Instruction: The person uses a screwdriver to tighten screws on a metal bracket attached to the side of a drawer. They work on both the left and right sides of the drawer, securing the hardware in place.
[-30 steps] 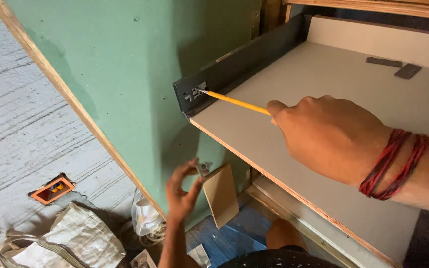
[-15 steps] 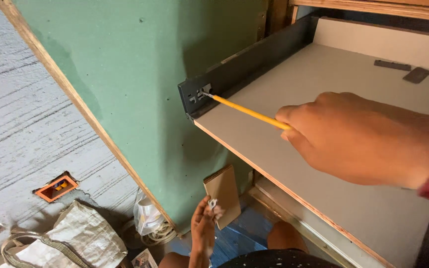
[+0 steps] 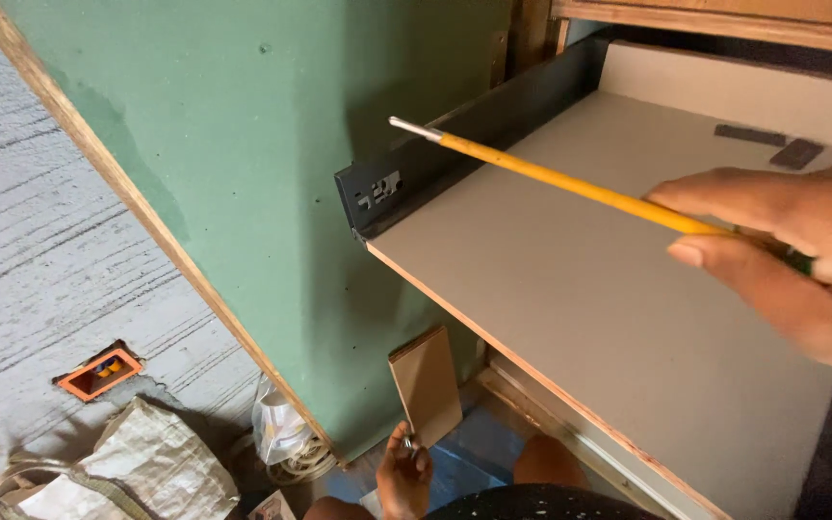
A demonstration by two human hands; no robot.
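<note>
Above the pulled-out drawer's pale bottom panel (image 3: pixel 618 318), the right hand (image 3: pixel 782 260) has its fingers closed around a yellow-shafted screwdriver (image 3: pixel 570 183), whose metal tip hangs just above the dark metal drawer rail (image 3: pixel 435 173) beside the green cabinet side (image 3: pixel 243 144). Down near the floor, the left hand (image 3: pixel 402 477) pinches a small screw (image 3: pixel 406 444) below a small brown board (image 3: pixel 426 385).

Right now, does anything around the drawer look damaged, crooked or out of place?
Nothing looks damaged. The drawer has no front panel, so its raw edge and the dark side rail are exposed. A small wooden offcut leans against the green panel below.
</note>
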